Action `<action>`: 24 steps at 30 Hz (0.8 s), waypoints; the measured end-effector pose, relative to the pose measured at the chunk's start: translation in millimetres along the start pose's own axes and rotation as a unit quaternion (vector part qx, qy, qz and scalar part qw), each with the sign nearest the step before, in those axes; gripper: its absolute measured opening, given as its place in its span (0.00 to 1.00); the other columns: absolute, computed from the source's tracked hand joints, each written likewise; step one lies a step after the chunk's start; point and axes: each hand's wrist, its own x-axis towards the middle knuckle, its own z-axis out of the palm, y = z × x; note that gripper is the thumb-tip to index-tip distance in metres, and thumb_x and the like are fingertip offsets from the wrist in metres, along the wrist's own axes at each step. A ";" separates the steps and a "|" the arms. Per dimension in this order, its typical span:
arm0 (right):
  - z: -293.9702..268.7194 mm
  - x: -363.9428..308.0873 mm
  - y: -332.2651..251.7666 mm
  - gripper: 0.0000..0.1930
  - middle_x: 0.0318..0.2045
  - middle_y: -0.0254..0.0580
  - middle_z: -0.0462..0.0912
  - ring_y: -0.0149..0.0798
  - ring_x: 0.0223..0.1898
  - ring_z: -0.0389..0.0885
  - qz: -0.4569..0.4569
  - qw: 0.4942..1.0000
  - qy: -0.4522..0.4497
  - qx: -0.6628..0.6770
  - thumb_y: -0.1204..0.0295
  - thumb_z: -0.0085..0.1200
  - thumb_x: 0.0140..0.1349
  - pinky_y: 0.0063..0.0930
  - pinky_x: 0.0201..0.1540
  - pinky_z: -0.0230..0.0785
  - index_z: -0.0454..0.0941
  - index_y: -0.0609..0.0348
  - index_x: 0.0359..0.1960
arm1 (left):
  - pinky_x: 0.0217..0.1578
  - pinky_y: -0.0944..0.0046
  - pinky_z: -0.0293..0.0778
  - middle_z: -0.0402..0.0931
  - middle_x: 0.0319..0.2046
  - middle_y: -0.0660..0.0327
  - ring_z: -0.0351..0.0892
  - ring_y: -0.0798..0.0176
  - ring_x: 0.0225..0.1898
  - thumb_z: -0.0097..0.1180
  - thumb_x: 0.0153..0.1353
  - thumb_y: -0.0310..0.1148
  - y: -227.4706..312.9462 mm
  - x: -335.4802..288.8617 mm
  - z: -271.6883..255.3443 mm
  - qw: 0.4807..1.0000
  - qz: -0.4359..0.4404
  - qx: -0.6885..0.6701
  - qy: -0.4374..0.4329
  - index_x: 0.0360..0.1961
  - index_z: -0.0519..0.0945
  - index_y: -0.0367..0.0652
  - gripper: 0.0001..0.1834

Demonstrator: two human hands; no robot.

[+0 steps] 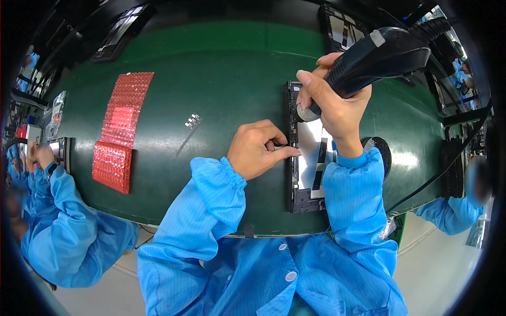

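A flat black device frame with silver panels lies upright across the green table in front of me. My right hand is wrapped round a black corded hot-air gun. Its round metal nozzle is tilted down at the upper left part of the frame, close above it. At the frame's left edge is my left hand, its thumb and fingers pinched together. The thumb tip reaches over the edge. Whatever lies between those fingers is hidden.
Red bubble wrap and a folded red bubble pouch lie to the left. A thin flex cable rests between them and my left hand. Behind my right forearm sits a black roll. Co-workers in blue sleeves sit alongside.
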 end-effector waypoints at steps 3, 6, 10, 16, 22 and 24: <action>0.8 -0.1 0.9 0.11 0.14 0.37 0.78 0.25 0.14 0.74 0.002 1.000 0.002 0.002 0.83 0.62 0.50 0.17 0.18 0.63 0.72 0.70 0.33 | 0.19 0.70 0.67 0.76 0.20 0.59 0.71 0.70 0.17 0.74 0.40 0.34 -1.2 0.0 0.0 1.000 0.000 0.003 -0.002 0.21 0.80 0.34 0.16; 1.5 -0.4 0.9 0.11 0.15 0.36 0.78 0.25 0.15 0.74 0.014 1.000 0.001 0.000 0.83 0.62 0.49 0.17 0.17 0.63 0.73 0.69 0.32 | 0.19 0.70 0.68 0.76 0.20 0.59 0.71 0.70 0.17 0.74 0.40 0.34 -0.5 -0.6 -0.2 1.000 -0.001 0.008 -0.003 0.21 0.80 0.34 0.16; 8.4 -6.1 -4.8 0.13 0.17 0.38 0.76 0.28 0.15 0.75 0.017 0.998 -0.047 -0.046 0.87 0.59 0.50 0.21 0.19 0.68 0.70 0.65 0.35 | 0.20 0.68 0.70 0.76 0.21 0.59 0.74 0.66 0.19 0.73 0.41 0.33 7.0 -4.5 3.0 1.000 -0.009 0.009 0.007 0.21 0.79 0.36 0.14; 10.2 -8.9 -1.2 0.13 0.17 0.38 0.76 0.28 0.15 0.74 0.016 0.999 -0.020 -0.046 0.87 0.59 0.50 0.20 0.19 0.67 0.70 0.65 0.35 | 0.30 0.60 0.75 0.76 0.25 0.59 0.77 0.56 0.29 0.70 0.42 0.33 31.1 -33.0 25.7 0.956 0.282 0.084 -0.020 0.23 0.78 0.40 0.13; 0.1 1.1 -18.8 0.11 0.16 0.34 0.78 0.24 0.16 0.75 -0.010 0.999 0.032 -0.016 0.83 0.61 0.50 0.16 0.18 0.63 0.73 0.65 0.35 | 0.49 0.53 0.72 0.77 0.41 0.51 0.76 0.51 0.48 0.66 0.46 0.35 47.3 -57.6 51.7 0.924 0.322 0.187 -0.088 0.35 0.79 0.35 0.18; -17.4 0.9 -31.9 0.14 0.17 0.35 0.78 0.25 0.17 0.75 -0.051 0.998 0.048 -0.003 0.84 0.61 0.51 0.17 0.20 0.64 0.72 0.65 0.38 | 0.53 0.51 0.70 0.76 0.47 0.48 0.73 0.50 0.54 0.66 0.45 0.35 41.6 -62.0 52.9 0.912 0.313 0.250 -0.081 0.40 0.78 0.34 0.21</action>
